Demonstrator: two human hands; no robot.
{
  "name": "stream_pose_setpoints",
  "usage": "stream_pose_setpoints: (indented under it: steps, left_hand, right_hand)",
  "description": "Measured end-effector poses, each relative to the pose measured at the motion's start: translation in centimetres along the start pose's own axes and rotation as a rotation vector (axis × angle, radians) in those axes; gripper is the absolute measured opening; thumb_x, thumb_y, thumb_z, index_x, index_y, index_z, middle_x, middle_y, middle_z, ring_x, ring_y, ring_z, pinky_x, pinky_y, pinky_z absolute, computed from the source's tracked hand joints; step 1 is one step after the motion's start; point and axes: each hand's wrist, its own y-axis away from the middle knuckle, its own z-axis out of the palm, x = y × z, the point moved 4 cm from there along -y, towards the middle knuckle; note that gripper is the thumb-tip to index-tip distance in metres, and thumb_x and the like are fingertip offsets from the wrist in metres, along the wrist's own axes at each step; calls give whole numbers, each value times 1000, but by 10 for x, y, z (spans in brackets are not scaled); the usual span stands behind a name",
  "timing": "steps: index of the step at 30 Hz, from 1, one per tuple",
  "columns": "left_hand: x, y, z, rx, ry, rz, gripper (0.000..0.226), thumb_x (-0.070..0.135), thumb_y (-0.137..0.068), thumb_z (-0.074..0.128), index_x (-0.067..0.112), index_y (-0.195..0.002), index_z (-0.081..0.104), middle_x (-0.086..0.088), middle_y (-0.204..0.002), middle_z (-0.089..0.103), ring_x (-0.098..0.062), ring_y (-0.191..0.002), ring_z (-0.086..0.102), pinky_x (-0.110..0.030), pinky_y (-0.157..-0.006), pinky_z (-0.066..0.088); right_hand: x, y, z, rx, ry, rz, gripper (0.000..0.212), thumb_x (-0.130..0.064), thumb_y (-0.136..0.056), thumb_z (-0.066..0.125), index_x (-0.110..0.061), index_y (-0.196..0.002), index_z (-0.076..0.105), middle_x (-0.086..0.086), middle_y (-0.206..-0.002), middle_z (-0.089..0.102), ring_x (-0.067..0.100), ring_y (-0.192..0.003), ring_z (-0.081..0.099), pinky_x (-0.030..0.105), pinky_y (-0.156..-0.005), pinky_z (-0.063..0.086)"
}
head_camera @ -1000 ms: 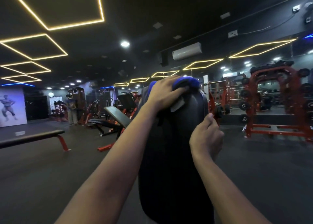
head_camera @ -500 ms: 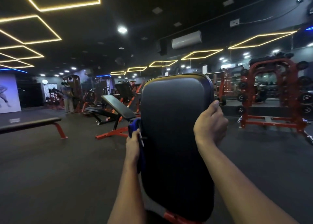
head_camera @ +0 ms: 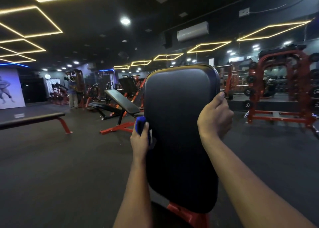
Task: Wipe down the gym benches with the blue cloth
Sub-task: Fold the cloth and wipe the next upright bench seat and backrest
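Note:
An upright black padded bench back point(head_camera: 179, 124) on a red frame point(head_camera: 188, 214) stands right in front of me. My left hand point(head_camera: 140, 138) holds the blue cloth point(head_camera: 140, 125) against the pad's left edge, about halfway up. My right hand point(head_camera: 214, 117) grips the pad's right edge a little higher, fingers curled behind it. The back side of the pad is hidden.
A black incline bench point(head_camera: 120, 103) on a red frame stands behind to the left, and a flat bench point(head_camera: 34, 119) farther left. A red power rack point(head_camera: 284, 89) with weight plates is at the right by the mirror. A person point(head_camera: 73, 93) stands far back left. Dark rubber floor all around.
My left hand with the cloth came down from the top of the pad to its left edge. My right hand stays on the right edge. The view has lifted slightly.

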Motion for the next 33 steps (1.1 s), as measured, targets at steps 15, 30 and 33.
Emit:
stream_pose_setpoints:
  steps: [15, 30, 33]
  left_hand:
    - [124, 110, 64, 9, -379, 423, 59, 62, -88, 45, 40, -143, 43, 6, -151, 35, -17, -141, 30, -39, -108, 29]
    - [196, 125, 89, -548, -57, 346, 101, 96, -73, 14, 31, -140, 53, 5, -136, 53, -10, -120, 55, -39, -97, 50]
    - [176, 101, 55, -394, -87, 415, 78, 78, -89, 16, 29, -134, 59, 9, -132, 57, -2, -118, 54, -42, -102, 48]
  right_hand:
    - [45, -28, -55, -364, -295, -185, 27, -5, -96, 58, -18, -117, 69, 5, -120, 67, -3, -88, 60, 7, -77, 44]
    - [11, -9, -95, -219, -421, -68, 33, -20, -83, 78, -18, -114, 66, -7, -97, 70, 16, -92, 68, 45, -92, 55]
    - [-17, -27, -109, -11, -458, -162, 28, -21, -88, 73, -15, -115, 65, -18, -90, 62, 8, -85, 65, 28, -85, 51]
